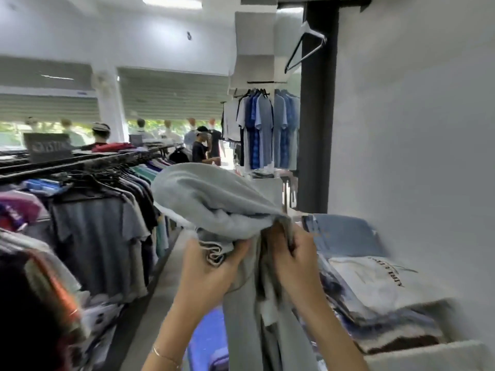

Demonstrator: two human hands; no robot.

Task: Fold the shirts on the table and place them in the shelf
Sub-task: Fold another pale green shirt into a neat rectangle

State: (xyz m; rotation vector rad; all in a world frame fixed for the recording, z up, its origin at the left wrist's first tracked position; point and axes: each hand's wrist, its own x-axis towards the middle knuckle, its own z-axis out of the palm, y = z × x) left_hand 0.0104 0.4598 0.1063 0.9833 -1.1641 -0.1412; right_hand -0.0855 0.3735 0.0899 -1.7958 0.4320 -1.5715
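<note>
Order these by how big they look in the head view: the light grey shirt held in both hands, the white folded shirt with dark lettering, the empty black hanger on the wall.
1. Light grey shirt, though nearness enlarges it.
2. White folded shirt with dark lettering.
3. Empty black hanger, though it is farther away.

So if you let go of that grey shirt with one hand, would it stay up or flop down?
Probably flop. The grey shirt already sags and bunches over the left hand and right hand, with a long part hanging straight down between the arms, so it looks soft, not stiff. It also seems light, since pinched fingers alone hold it up.
</note>
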